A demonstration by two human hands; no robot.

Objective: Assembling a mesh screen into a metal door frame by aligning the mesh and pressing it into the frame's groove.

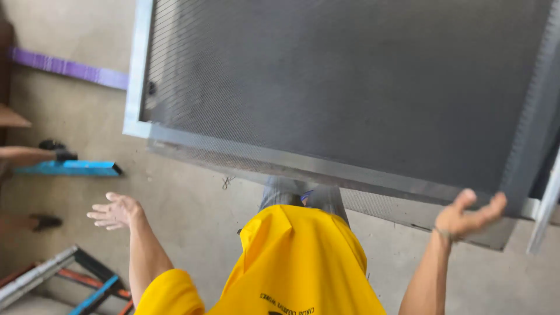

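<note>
Our right hand cupped the near right corner of the mesh screen, fingers apart, while our left hand hung spread and empty, well left of its long near edge.

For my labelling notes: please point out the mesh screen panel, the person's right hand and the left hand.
mesh screen panel (350, 87), head view, on the dark mesh.
right hand (469, 217), head view, on the palm.
left hand (116, 211), head view, on the open palm.
</note>
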